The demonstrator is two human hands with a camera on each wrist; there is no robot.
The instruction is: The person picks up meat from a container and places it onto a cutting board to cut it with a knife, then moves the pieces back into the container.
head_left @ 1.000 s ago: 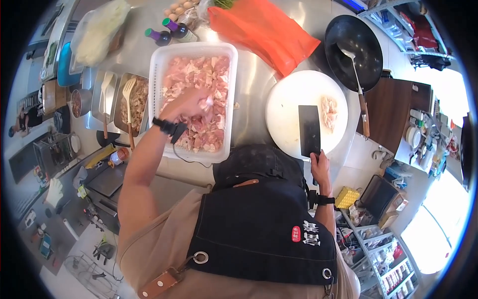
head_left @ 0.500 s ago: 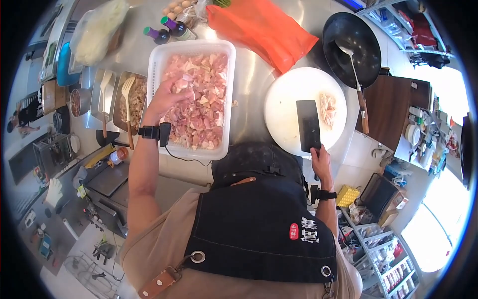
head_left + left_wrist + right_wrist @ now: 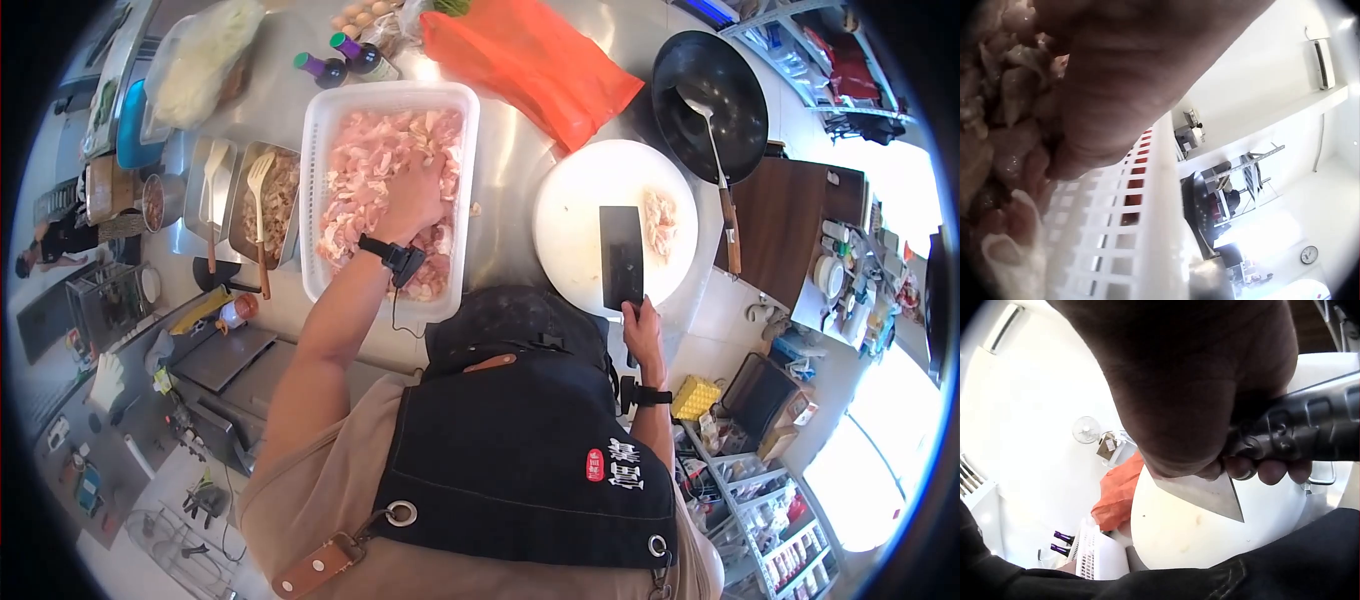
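Raw, pale pink chunks of meat [image 3: 350,150] fill a white perforated plastic basket [image 3: 308,225]. My left hand [image 3: 412,200] reaches down into them near the basket's right side. Close up in the left wrist view, its thumb [image 3: 1094,140] lies right against a piece of meat [image 3: 1019,150]; the fingertips are hidden. With its fingers curled round the handle, my right hand [image 3: 645,330] grips a cleaver [image 3: 622,255]. The broad dark blade lies over a round white cutting board [image 3: 570,210], beside a small heap of cut meat [image 3: 660,225].
A black wok [image 3: 690,80] with a ladle [image 3: 712,135] stands beyond the board. An orange-red bag [image 3: 530,65] lies behind, near two purple-capped bottles [image 3: 365,62] and eggs [image 3: 355,15]. Left of the basket are metal trays [image 3: 190,215] with spatulas [image 3: 258,200].
My left hand shifted from mid-basket to the left side of the meat, then across to the right, fingers now down among the pieces. The right hand and cleaver have stayed in place.
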